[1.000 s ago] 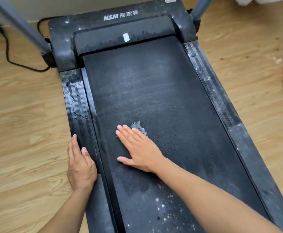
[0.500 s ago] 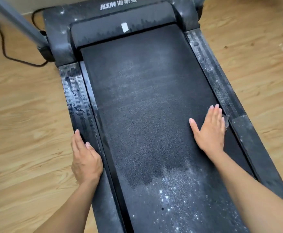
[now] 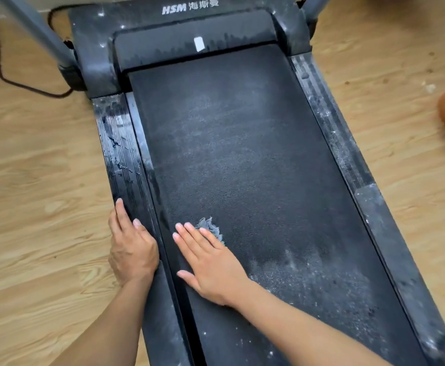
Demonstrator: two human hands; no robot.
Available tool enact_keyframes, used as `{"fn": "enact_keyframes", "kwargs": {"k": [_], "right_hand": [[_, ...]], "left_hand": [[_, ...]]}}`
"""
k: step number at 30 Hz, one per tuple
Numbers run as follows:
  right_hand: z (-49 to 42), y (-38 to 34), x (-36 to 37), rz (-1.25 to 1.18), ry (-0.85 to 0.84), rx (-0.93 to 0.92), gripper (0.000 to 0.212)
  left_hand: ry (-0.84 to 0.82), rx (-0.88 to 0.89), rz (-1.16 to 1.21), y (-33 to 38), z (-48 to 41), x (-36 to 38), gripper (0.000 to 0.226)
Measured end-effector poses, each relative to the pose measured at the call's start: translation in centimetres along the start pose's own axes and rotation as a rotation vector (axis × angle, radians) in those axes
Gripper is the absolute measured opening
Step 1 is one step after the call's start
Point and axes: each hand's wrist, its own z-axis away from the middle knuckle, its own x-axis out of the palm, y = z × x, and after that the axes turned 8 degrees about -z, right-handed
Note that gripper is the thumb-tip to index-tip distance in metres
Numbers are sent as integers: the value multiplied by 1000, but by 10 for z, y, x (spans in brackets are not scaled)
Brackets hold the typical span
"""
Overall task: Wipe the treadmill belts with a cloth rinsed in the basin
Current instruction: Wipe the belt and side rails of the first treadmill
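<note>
The treadmill fills the view on a wooden floor, its motor cover marked HSM at the top and a black power cable looping off beside the left upright. The belt runs down the middle, darker and damp-looking across its upper and middle stretch, while the near part on the right is speckled with pale dust and grit. The left side rail carries water streaks; the right side rail looks dusty and dry. An orange object at the right edge may be the basin, though too little shows to tell. The left hand lies flat, fingers together, braced on the left rail. The right hand is spread flat on the belt near its left edge, pressing the grey cloth beneath its fingers, with only a crumpled corner peeking out. To wipe well, I would keep the palm weight even, overlap each pass across the belt's full width, and work down toward the gritty near section, rinsing once the cloth loads up.
</note>
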Motion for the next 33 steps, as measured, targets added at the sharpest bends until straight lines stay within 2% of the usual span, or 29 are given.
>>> {"fn": "enact_keyframes", "kwargs": {"k": [2,3,6,9,11,14,18,20,23,28,30,33], "right_hand": [[7,25,-11,7,-19,-60,80],[12,45,-18,6,-4,-31,80],[36,124,-45,-8,94,242,83],[91,206,-68,-46,116,529,87],[127,236,-76,-76,108,627,88],[151,236,-68,-107,122,674,86],[133,182,-45,-172,243,922,94],[110,139,-34,-148,221,867,96],[60,64,-21,-133,167,678,96],[7,-45,13,-135,89,322,80],[12,-56,24,-95,64,198,74],[30,-24,19,-27,-2,-49,78]], "left_hand": [[1,-11,3,-4,-2,0,59],[5,-8,1,-4,-1,1,59],[16,14,-12,-7,-1,4,59],[25,10,-11,-7,-1,6,58],[27,19,-12,-7,-2,7,57],[36,18,-20,-5,-1,6,57],[35,26,-38,-3,0,3,58],[30,15,-37,-2,0,2,58],[26,37,-38,-2,0,1,59],[24,30,-38,-1,1,2,58],[18,29,-36,-1,1,2,57],[29,28,-24,-2,2,2,57]]}}
